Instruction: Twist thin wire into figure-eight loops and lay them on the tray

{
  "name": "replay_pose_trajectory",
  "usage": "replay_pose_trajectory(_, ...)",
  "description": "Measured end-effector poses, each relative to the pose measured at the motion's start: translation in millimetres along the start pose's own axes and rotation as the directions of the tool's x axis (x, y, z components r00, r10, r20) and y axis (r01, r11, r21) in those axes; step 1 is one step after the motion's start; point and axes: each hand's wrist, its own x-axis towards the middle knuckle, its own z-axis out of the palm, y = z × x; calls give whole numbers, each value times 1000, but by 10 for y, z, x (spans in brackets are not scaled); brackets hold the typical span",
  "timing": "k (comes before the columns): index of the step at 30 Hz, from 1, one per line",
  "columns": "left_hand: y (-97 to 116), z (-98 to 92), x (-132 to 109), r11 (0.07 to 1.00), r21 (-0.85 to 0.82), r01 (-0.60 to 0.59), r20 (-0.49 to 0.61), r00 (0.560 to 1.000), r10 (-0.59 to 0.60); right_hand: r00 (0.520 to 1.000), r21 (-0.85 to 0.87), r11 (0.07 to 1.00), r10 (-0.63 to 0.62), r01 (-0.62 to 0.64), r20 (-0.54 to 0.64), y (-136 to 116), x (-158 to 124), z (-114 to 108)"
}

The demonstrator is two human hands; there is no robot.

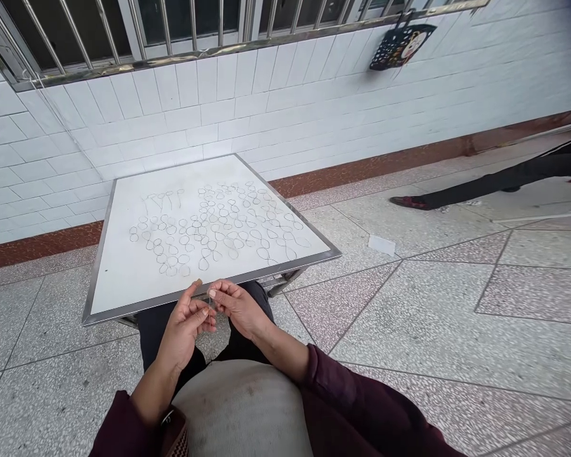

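Just below the near edge of a white table (pixel 124 279), above my lap, both my hands meet around a thin wire (pixel 210 311). Thumb and fingers of my left hand (pixel 185 327) pinch the wire, with the index finger raised. My right hand (pixel 235 308) pinches its upper part between thumb and fingertips. The wire hangs down between the hands; its lower end is hard to make out. On the table lie many thin wire loops (pixel 266 254), several bent into figure-eight shapes. A few wire pieces with long tails (pixel 164 200) lie apart at the back left.
A tiled wall (pixel 181 133) with barred windows stands behind the table. A dark perforated basket (pixel 402 46) hangs from the bars. At right, a person's leg (pixel 495 181) stretches across the speckled floor. A white slip (pixel 381 245) lies on the floor right of the table.
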Motion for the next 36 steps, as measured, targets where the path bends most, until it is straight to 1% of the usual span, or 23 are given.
replay_pose_trajectory(2, 8, 16, -1, 1000, -15, -10, -9, 1000, 9, 1000, -17, 1000, -13, 13, 7, -13, -12, 14)
replay_pose_trajectory(4, 7, 31, 0, 1000, 7, -20, -24, 1000, 20, 999, -39, 999, -34, 35, 11, -19, -21, 26)
replay_pose_trajectory(7, -3, 47, -2, 995, 87, -45, -36, 998, 48, 998, -78, 995, -62, 63, 11, -13, -24, 35)
replay_pose_trajectory(10, -13, 47, -8, 976, 190, -102, -43, 993, 112, 997, -90, 993, -72, 73, 21, -4, -20, 32)
replay_pose_trajectory(13, -24, 25, -11, 952, 265, -153, -45, 984, 171, 999, -94, 994, -44, 47, 31, -7, -17, 22)
replay_pose_trajectory(15, -31, 2, -11, 944, 287, -164, -62, 980, 189, 999, -103, 994, -17, 21, 40, -11, -15, 13)
replay_pose_trajectory(20, -48, -32, -9, 943, 291, -164, -90, 976, 198, 996, -90, 995, -25, 32, 81, 18, 0, -1)
replay_pose_trajectory(25, -38, -17, -19, 943, 295, -156, -94, 977, 192, 996, -55, 997, -52, 56, 76, 65, 14, 11)
replay_pose_trajectory(29, -15, -13, -30, 939, 310, -150, -94, 978, 187, 998, -49, 998, -46, 48, 46, 79, 9, 31)
replay_pose_trajectory(36, -37, -39, -20, 924, 358, -137, -81, 981, 177, 998, -27, 1000, 0, 2, 55, 102, 35, 14)
